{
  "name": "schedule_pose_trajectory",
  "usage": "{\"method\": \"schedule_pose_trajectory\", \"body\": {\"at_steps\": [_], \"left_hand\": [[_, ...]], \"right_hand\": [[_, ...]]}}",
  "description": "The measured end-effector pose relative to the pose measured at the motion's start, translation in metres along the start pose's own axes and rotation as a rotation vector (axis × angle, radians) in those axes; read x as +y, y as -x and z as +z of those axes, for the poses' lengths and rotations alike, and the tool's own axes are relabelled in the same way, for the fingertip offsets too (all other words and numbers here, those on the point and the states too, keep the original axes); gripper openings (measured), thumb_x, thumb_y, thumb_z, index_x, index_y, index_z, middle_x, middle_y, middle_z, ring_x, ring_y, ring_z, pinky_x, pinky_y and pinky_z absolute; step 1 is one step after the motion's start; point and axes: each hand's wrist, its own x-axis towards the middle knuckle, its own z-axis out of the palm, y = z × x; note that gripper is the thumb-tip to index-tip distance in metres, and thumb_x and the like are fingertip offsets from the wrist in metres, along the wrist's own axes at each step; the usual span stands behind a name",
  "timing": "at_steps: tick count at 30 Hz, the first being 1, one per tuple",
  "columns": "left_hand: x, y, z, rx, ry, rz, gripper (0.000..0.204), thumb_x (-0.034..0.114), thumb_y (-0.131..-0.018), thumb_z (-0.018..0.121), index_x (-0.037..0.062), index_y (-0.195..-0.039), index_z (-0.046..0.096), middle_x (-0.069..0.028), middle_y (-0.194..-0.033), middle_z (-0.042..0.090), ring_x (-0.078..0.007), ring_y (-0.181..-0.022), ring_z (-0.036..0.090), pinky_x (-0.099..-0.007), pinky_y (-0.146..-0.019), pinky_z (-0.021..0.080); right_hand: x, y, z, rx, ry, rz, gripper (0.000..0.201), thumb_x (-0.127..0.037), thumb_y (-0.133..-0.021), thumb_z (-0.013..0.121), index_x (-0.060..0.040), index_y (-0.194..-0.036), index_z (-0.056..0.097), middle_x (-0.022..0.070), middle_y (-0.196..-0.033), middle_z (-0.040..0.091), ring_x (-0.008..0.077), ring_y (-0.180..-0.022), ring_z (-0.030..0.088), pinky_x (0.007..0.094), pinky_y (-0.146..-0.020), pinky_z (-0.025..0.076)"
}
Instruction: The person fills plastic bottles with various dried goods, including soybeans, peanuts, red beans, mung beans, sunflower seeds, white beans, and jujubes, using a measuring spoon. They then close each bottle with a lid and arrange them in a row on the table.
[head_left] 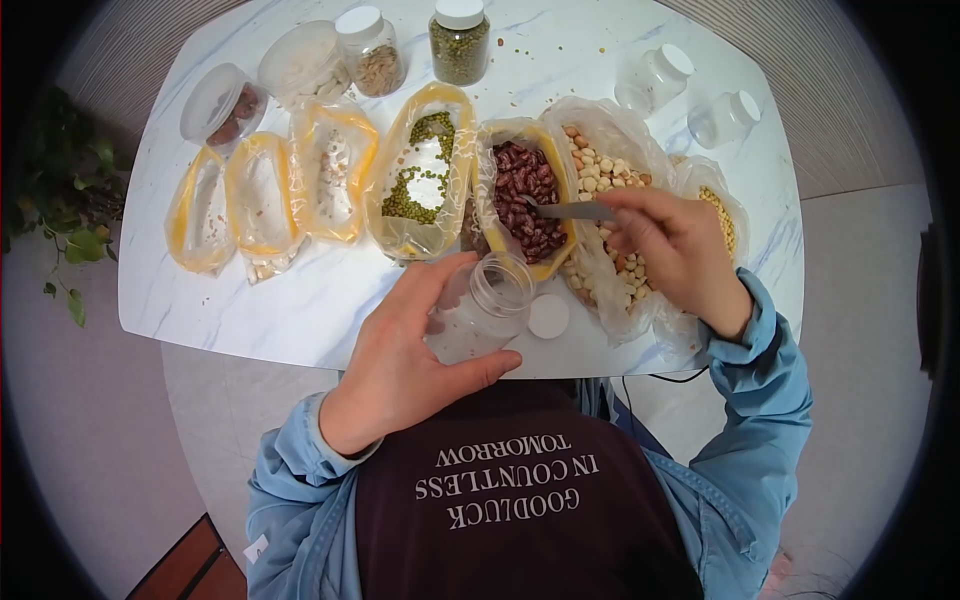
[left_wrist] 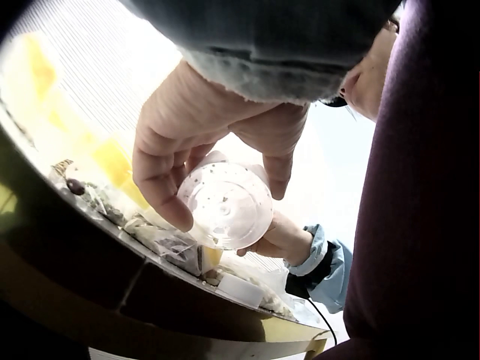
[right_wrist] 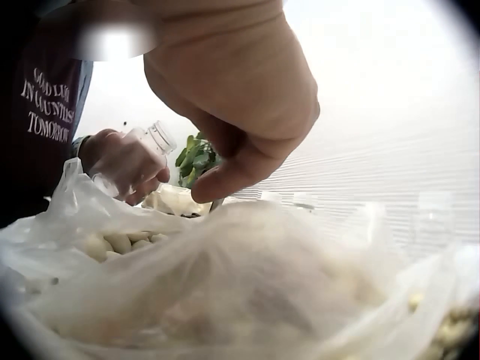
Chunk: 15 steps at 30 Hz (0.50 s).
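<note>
My left hand grips a clear plastic jar without its lid, mouth tilted toward the bags, near the table's front edge. In the left wrist view small specks show on the bottom of the jar. My right hand pinches the handle of a metal spoon. The spoon's far end lies in dark red kidney beans, inside an open plastic bag with a yellow rim. From the right wrist, a bag of pale nuts stands in front and hides most of the spoon. Beside the jar lies a white lid.
Left of the kidney beans stand a bag of green beans and several yellow-rimmed bags. To the right are bags of mixed nuts and yellow grains. Behind stand filled jars, tubs and lidded clear jars.
</note>
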Motion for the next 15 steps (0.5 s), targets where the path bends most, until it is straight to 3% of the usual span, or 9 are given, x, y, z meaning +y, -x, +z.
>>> {"method": "schedule_pose_trajectory", "body": {"at_steps": [3, 9, 15], "left_hand": [[0.000, 0.000, 0.000, 0.001, 0.007, 0.003, 0.075, 0.024, -0.066, 0.084, 0.0033, -0.128, 0.048, -0.0135, -0.110, 0.056, -0.0261, -0.097, 0.060, -0.0349, -0.077, 0.052], [-0.001, -0.001, -0.001, 0.012, -0.004, 0.018, 0.076, 0.025, -0.066, 0.084, 0.0023, -0.129, 0.047, -0.0138, -0.109, 0.056, -0.0259, -0.095, 0.061, -0.0344, -0.076, 0.052], [0.005, -0.004, -0.003, 0.047, -0.049, 0.027, 0.080, 0.026, -0.066, 0.084, 0.0010, -0.130, 0.046, -0.0184, -0.111, 0.060, -0.0270, -0.092, 0.063, -0.0359, -0.074, 0.053]], "right_hand": [[0.012, -0.009, -0.003, 0.019, -0.491, 0.244, 0.023, -0.008, -0.096, 0.050, 0.0017, -0.114, 0.060, 0.0077, -0.087, 0.067, 0.0109, -0.072, 0.065, 0.0239, -0.065, 0.054], [0.024, -0.007, -0.012, 0.046, -0.667, 0.370, 0.025, -0.008, -0.096, 0.049, 0.0034, -0.117, 0.057, 0.0104, -0.089, 0.066, 0.0131, -0.073, 0.065, 0.0244, -0.066, 0.056], [0.031, -0.002, -0.017, 0.097, -0.699, 0.334, 0.025, -0.008, -0.096, 0.049, 0.0031, -0.116, 0.057, 0.0105, -0.089, 0.066, 0.0130, -0.073, 0.065, 0.0235, -0.066, 0.056]]}}
